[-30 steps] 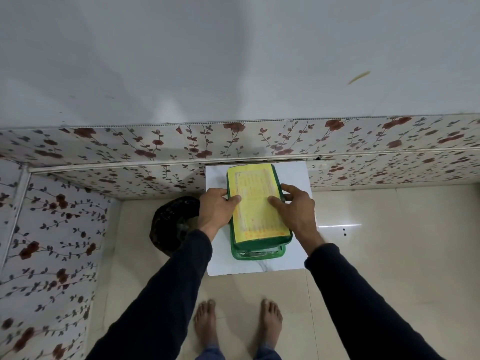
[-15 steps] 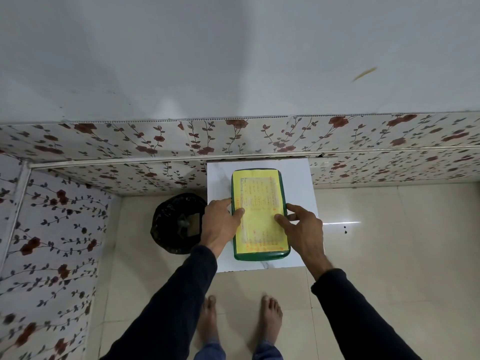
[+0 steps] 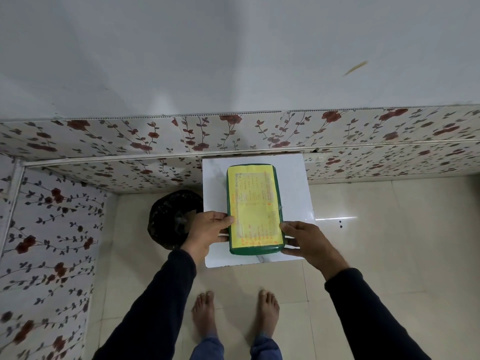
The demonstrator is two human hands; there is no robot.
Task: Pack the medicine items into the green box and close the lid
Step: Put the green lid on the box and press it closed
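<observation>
The green box lies on a small white table, long side pointing away from me. Its lid, covered by a yellow printed label, sits flat and shut on the box. My left hand holds the near left edge, thumb on the lid, fingers down the side. My right hand grips the near right corner the same way. No medicine items are visible; the inside of the box is hidden.
A black bin with a dark liner stands on the floor just left of the table. Flowered wall panels run behind the table and along the left. Pale floor tiles stretch to the right. My bare feet stand below the table.
The lid, tilted above the box a second ago, has come down flat onto it. Both hands slid from the lid's middle toward the near end.
</observation>
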